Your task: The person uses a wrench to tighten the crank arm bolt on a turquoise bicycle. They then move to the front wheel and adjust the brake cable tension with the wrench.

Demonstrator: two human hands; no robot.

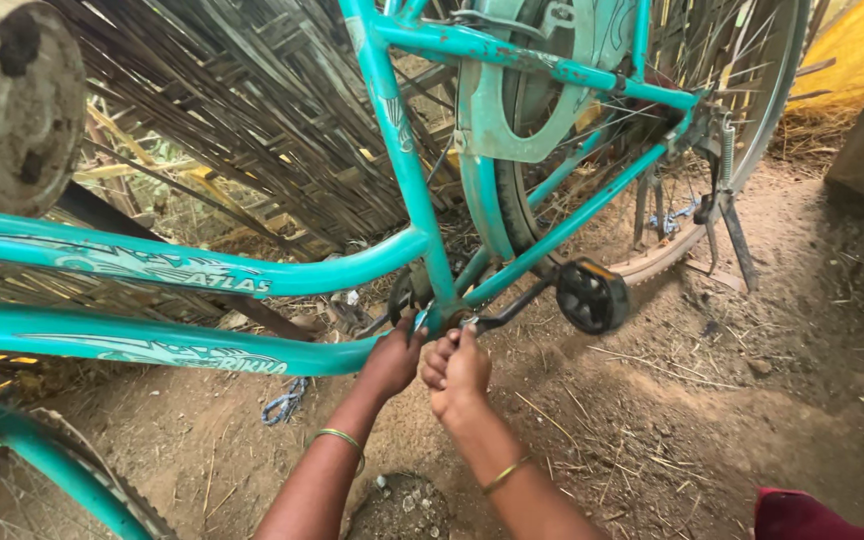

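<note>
A turquoise bicycle frame [192, 275] stands on bare earth, rear wheel [742, 130] at the upper right. My left hand [392, 358] reaches under the bottom bracket [439, 312], fingers pressed up against it. My right hand [457, 370] is closed in a fist right beside it, at the base of the black crank arm [512, 305]; what it grips is hidden by the fingers. The black pedal [592, 295] sticks out to the right of both hands. Each wrist wears a thin gold bangle.
A woven bamboo wall [252, 110] stands behind the bicycle. The kickstand [732, 235] rests on the dirt at right. A blue cord [282, 403] lies on the ground under the frame. The front tyre [102, 490] shows at lower left, red cloth [812, 515] at lower right.
</note>
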